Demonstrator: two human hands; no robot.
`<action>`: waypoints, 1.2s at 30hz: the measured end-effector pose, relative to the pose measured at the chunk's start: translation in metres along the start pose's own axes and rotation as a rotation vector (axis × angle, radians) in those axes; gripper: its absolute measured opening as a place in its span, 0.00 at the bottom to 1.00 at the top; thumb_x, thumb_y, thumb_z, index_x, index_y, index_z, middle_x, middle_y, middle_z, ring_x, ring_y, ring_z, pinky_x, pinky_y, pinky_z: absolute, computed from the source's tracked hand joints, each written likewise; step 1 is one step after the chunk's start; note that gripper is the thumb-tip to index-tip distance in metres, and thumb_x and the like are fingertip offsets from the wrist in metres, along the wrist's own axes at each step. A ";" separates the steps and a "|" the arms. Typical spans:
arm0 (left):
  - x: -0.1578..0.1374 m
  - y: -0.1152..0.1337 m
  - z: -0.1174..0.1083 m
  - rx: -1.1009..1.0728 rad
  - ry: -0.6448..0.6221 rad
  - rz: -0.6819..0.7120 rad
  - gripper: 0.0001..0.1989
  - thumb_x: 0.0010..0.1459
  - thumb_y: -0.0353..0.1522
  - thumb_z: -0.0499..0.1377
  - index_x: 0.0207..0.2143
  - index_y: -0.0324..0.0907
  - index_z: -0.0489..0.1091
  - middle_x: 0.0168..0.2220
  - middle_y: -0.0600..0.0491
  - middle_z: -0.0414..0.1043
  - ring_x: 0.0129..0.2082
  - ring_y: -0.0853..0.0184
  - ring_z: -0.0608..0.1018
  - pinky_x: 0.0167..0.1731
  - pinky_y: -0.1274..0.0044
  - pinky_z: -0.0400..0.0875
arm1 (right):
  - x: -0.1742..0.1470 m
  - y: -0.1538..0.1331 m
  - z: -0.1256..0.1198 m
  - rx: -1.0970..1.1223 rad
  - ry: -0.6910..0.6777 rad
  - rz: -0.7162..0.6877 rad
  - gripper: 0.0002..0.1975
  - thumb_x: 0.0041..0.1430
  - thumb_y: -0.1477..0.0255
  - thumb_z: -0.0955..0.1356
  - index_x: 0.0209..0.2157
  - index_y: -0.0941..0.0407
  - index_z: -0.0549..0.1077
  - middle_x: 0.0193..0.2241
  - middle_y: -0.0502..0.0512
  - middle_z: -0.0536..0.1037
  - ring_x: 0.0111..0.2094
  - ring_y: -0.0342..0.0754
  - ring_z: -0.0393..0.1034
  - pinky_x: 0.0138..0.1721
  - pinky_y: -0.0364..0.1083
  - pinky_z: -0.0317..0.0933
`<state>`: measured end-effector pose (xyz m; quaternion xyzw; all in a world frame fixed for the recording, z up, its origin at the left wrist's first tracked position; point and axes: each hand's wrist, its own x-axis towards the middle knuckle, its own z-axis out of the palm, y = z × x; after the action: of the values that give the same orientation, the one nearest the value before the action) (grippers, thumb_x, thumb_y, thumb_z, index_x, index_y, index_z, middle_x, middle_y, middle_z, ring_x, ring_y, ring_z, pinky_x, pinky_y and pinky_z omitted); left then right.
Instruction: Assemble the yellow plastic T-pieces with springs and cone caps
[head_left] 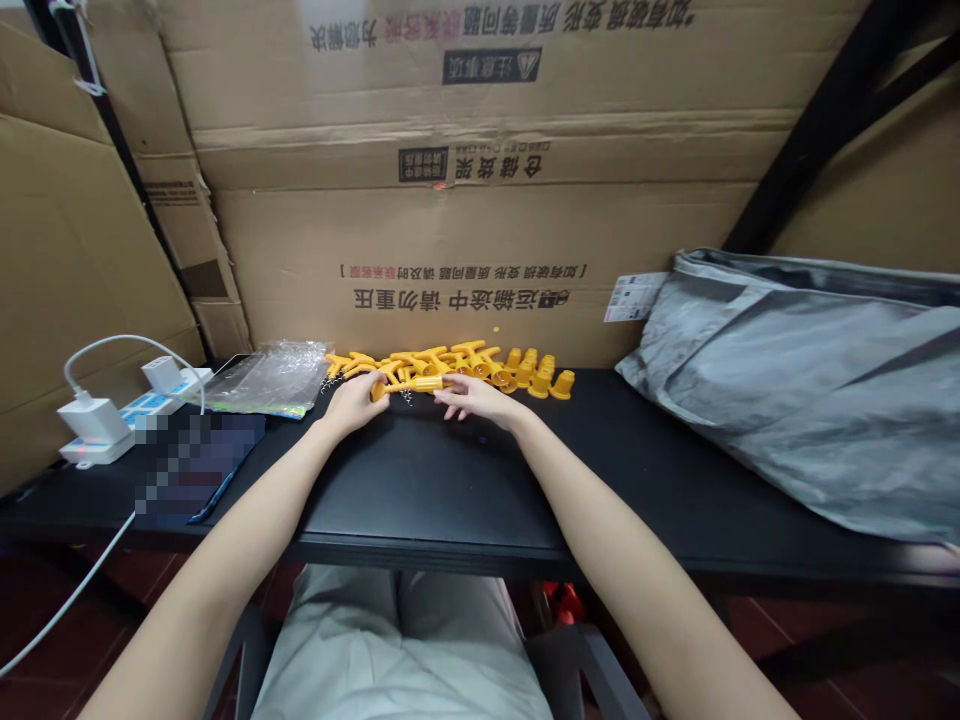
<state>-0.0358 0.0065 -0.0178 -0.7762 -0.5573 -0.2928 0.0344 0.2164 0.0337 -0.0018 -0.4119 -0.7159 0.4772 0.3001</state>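
Observation:
Over the black tabletop, my left hand (352,405) is closed on the handle end of a yellow plastic corkscrew (401,386). A yellow sleeve (426,383) sits in line with its shaft. My right hand (476,398) pinches the far end of that sleeve between thumb and forefinger, its other fingers loosely bent below. Just behind both hands lies a pile of yellow T-shaped corkscrew handles (431,358), some showing thin metal spirals (406,397). Several yellow cup-shaped sleeves (541,378) stand upright to the right of the pile. My fingers partly hide the held piece.
Clear plastic bags (266,375) lie left of the pile. A power strip (146,410) with white chargers and cables stands farther left, near a dark pixelated flat object (217,465). A grey bag (795,390) rests at right. Printed cardboard (480,230) walls the back.

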 end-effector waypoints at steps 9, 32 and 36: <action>-0.004 0.007 -0.003 0.003 0.011 0.037 0.13 0.54 0.34 0.56 0.43 0.44 0.70 0.34 0.54 0.75 0.33 0.65 0.77 0.34 0.77 0.68 | 0.003 -0.003 0.011 -0.020 0.115 -0.012 0.27 0.59 0.49 0.64 0.25 0.60 0.70 0.17 0.54 0.75 0.15 0.39 0.67 0.19 0.38 0.58; -0.002 0.002 -0.005 -0.006 0.020 0.031 0.13 0.54 0.33 0.57 0.42 0.43 0.70 0.35 0.51 0.75 0.36 0.63 0.77 0.37 0.75 0.68 | 0.000 -0.004 0.008 0.048 0.126 -0.025 0.11 0.59 0.66 0.70 0.39 0.60 0.77 0.32 0.57 0.81 0.23 0.40 0.74 0.28 0.38 0.67; -0.002 0.003 -0.005 0.006 0.015 0.023 0.13 0.54 0.33 0.57 0.42 0.43 0.70 0.34 0.52 0.75 0.36 0.63 0.77 0.37 0.75 0.68 | 0.000 -0.005 0.009 0.040 0.137 -0.030 0.11 0.61 0.66 0.69 0.38 0.60 0.77 0.31 0.57 0.81 0.23 0.40 0.74 0.28 0.38 0.66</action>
<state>-0.0356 0.0012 -0.0137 -0.7802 -0.5489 -0.2966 0.0443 0.2073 0.0286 -0.0009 -0.4268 -0.6901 0.4576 0.3635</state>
